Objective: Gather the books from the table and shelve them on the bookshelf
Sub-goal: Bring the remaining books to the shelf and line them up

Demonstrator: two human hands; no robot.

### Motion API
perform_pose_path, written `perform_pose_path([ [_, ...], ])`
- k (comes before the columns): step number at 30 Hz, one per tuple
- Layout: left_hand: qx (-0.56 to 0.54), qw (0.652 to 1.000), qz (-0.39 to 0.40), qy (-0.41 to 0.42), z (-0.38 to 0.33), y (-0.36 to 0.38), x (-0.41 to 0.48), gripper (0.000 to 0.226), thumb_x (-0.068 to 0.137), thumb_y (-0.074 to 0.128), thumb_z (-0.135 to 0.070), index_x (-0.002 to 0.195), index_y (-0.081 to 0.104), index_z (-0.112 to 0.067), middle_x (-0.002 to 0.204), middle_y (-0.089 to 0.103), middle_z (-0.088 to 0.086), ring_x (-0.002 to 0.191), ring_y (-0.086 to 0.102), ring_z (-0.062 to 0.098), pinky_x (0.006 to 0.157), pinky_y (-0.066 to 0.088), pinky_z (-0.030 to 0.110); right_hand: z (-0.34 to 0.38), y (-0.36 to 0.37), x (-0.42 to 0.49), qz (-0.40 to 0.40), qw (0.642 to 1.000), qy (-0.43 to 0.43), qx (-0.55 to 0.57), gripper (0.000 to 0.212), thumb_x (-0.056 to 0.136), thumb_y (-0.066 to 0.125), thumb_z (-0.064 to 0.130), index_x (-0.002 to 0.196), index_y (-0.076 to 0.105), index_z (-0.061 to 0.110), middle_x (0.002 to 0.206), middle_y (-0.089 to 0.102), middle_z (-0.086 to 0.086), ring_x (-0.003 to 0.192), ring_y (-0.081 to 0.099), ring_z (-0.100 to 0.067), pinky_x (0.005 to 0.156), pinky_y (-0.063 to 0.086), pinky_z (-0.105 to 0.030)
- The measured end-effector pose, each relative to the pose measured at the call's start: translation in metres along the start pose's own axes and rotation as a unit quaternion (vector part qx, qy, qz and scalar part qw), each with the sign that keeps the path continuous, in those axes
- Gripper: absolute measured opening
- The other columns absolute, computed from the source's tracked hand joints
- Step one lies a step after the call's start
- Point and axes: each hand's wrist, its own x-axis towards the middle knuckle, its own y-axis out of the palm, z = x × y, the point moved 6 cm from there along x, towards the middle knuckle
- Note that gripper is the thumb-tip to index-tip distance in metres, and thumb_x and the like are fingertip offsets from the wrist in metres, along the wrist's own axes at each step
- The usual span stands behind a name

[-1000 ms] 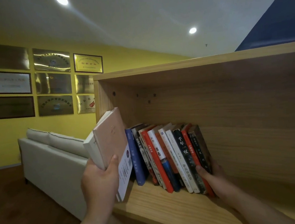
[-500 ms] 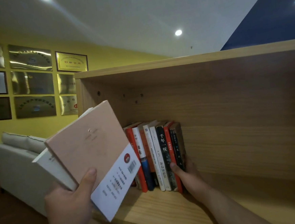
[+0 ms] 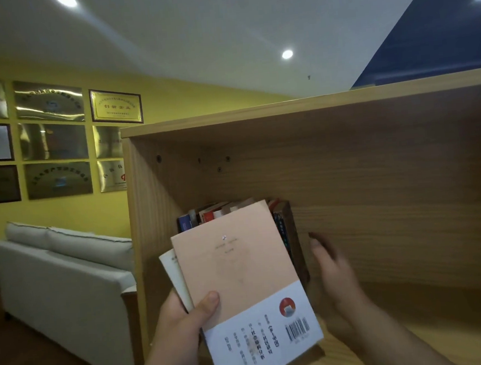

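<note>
Pink book and white book are gripped together in left hand before bookshelf. Right hand, blurred, fingers relaxed and empty, is beside shelved row.

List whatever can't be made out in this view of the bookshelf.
All in the head view:
- The shelved books: spines hidden behind the pink book that the left hand grips; only their tops show.
- The white book: behind the pink book, only an edge shows, title unreadable.
- The right hand: motion-blurred; contact with the shelved books unclear.
- The wall plaques: lettering too small and glary.
</note>
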Motion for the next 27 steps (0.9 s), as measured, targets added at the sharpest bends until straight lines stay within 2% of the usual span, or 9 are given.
perform_pose_path([
  [2, -0.009, 0.999, 0.021, -0.024, 0.007, 0.013, 0.001, 0.051, 0.066, 0.071, -0.012, 0.117, 0.064, -0.013, 0.105, 0.077, 0.014, 0.091, 0.075, 0.032, 0.074, 0.055, 0.042, 0.024, 0.000, -0.013, 0.062, 0.997, -0.014, -0.048, 0.037, 0.080, 0.058, 0.062, 0.096, 0.080, 0.037, 0.099, 0.081, 0.002, 0.093, 0.076, -0.017, 0.076, 0.059, -0.025],
  [5, -0.036, 0.996, 0.040, -0.075, 0.017, 0.042, -0.002, 0.053, 0.068, 0.069, -0.014, 0.120, 0.063, -0.019, 0.103, 0.078, 0.012, 0.097, 0.072, 0.038, 0.074, 0.056, 0.045, 0.026, 0.000, -0.039, 0.171, 0.979, 0.059, -0.095, 0.035, 0.085, 0.062, 0.057, 0.105, 0.076, 0.031, 0.106, 0.080, -0.005, 0.094, 0.078, -0.026, 0.074, 0.061, -0.038],
  [10, -0.078, 0.992, 0.049, -0.089, 0.018, 0.095, -0.007, 0.026, 0.090, 0.055, -0.019, 0.109, 0.065, -0.033, 0.098, 0.077, 0.006, 0.100, 0.069, 0.039, 0.078, 0.058, 0.052, 0.041, -0.026, -0.052, 0.094, 0.987, 0.052, -0.116, 0.023, 0.096, 0.062, 0.042, 0.112, 0.063, 0.025, 0.092, 0.081, 0.007, 0.077, 0.079, -0.016, 0.056, 0.059, -0.024],
  [14, -0.038, 0.994, 0.091, -0.055, 0.012, 0.128, -0.004, 0.025, 0.097, 0.052, -0.019, 0.103, 0.070, -0.035, 0.103, 0.077, 0.003, 0.095, 0.075, 0.028, 0.074, 0.060, 0.045, 0.052, -0.046, -0.062, 0.110, 0.987, 0.111, -0.032, 0.050, 0.077, 0.084, 0.027, 0.120, 0.063, 0.012, 0.100, 0.081, -0.012, 0.086, 0.079, -0.032, 0.066, 0.062, -0.039],
  [16, 0.033, 0.991, 0.125, -0.036, 0.016, 0.139, 0.001, 0.021, 0.098, 0.052, -0.027, 0.100, 0.069, -0.038, 0.104, 0.076, 0.000, 0.094, 0.075, 0.021, 0.070, 0.060, 0.037, 0.062, -0.060, -0.060, 0.074, 0.992, 0.080, -0.060, 0.044, 0.078, 0.083, 0.021, 0.118, 0.065, 0.015, 0.099, 0.081, -0.009, 0.087, 0.079, -0.030, 0.069, 0.064, -0.043],
  [18, 0.177, 0.975, 0.131, -0.002, 0.027, 0.135, 0.010, 0.010, 0.097, 0.053, -0.040, 0.099, 0.063, -0.041, 0.107, 0.071, -0.005, 0.096, 0.070, 0.015, 0.071, 0.057, 0.029, 0.070, -0.075, -0.059, 0.015, 0.992, 0.029, -0.125, 0.027, 0.088, 0.078, 0.021, 0.109, 0.065, 0.032, 0.094, 0.081, 0.002, 0.083, 0.079, -0.015, 0.070, 0.066, -0.041],
  [20, 0.345, 0.930, 0.118, 0.042, 0.040, 0.115, 0.021, 0.006, 0.095, 0.056, -0.044, 0.101, 0.056, -0.044, 0.109, 0.063, -0.016, 0.102, 0.062, 0.004, 0.078, 0.053, 0.023, 0.077, -0.085, -0.058, -0.047, 0.975, -0.033, -0.213, 0.028, 0.092, 0.073, 0.025, 0.098, 0.058, 0.048, 0.088, 0.076, 0.008, 0.077, 0.074, -0.004, 0.061, 0.063, -0.030],
  [23, 0.508, 0.848, 0.134, 0.072, 0.062, 0.092, 0.026, 0.042, 0.088, 0.059, -0.052, 0.127, 0.050, -0.038, 0.120, 0.048, -0.022, 0.118, 0.046, 0.003, 0.103, 0.044, 0.029, 0.067, -0.085, -0.058, -0.106, 0.921, -0.083, -0.366, 0.030, 0.091, 0.070, 0.024, 0.090, 0.051, 0.048, 0.080, 0.067, 0.014, 0.066, 0.065, -0.005, 0.055, 0.055, -0.026],
  [27, 0.522, 0.836, 0.131, 0.107, 0.062, 0.094, 0.027, 0.068, 0.083, 0.055, -0.061, 0.145, 0.034, -0.044, 0.140, 0.033, -0.024, 0.134, 0.029, 0.004, 0.117, 0.033, 0.038, 0.032, -0.062, -0.054, -0.092, 0.873, -0.084, -0.472, 0.030, 0.090, 0.061, 0.018, 0.093, 0.042, 0.041, 0.079, 0.059, 0.011, 0.066, 0.059, -0.004, 0.056, 0.052, -0.027],
])
